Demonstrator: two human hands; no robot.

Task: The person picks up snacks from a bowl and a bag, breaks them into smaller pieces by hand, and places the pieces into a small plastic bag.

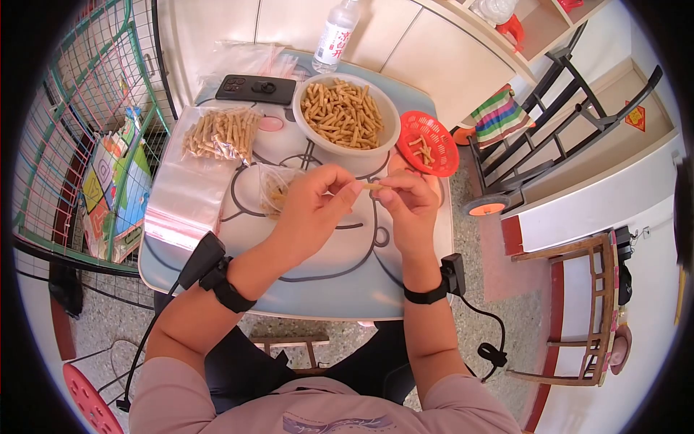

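A short tan snack stick (372, 186) is held level between my two hands above the table. The thumb and finger of my left hand (318, 210) pinch its left end, and those of my right hand (410, 210) pinch its right end. Just beyond them stands a white bowl (394, 130) heaped with similar sticks. To its right, a red plastic basket (450, 153) holds a few sticks. A clear plastic bag (269, 177) with some sticks inside lies beside my left hand, which partly hides it.
On the table (318, 293), a filled bag of sticks (220, 134) lies over flat clear bags (184, 210) at the left. A black phone (255, 89) and a water bottle (336, 40) are at the back. A wire cage (87, 145) stands left, a hand cart (549, 130) right.
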